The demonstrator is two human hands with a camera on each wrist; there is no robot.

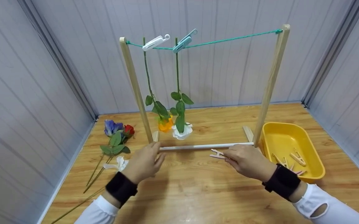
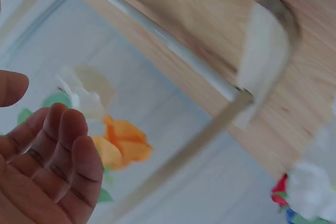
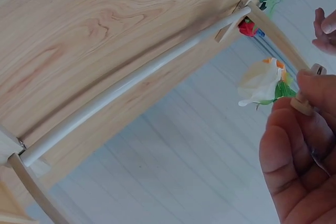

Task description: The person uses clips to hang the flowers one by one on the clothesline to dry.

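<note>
My right hand [image 1: 249, 160] pinches a pale pink clothespin [image 1: 217, 154] whose jaws point left, in front of the white crossbar [image 1: 207, 146]. In the right wrist view, the thumb and fingertips grip the clothespin's end [image 3: 301, 105]. The left hand [image 1: 143, 161] hovers by the base of the left post with nothing in it; its fingers are loosely bent in the left wrist view. Beside it lies a white flower [image 1: 121, 163]. From the green cord [image 1: 232, 39], an orange flower [image 1: 166, 124] hangs upside down by a white clothespin [image 1: 155, 43], and a white rose [image 1: 182, 133] by a teal clothespin [image 1: 182, 44].
Two wooden posts, left [image 1: 134, 84] and right [image 1: 272, 77], carry the cord. At the left lie a blue flower [image 1: 112, 127] and a red rose [image 1: 129, 129], long stems toward me. A yellow tray [image 1: 283, 137] with several clothespins stands at the right. Panel walls enclose the table.
</note>
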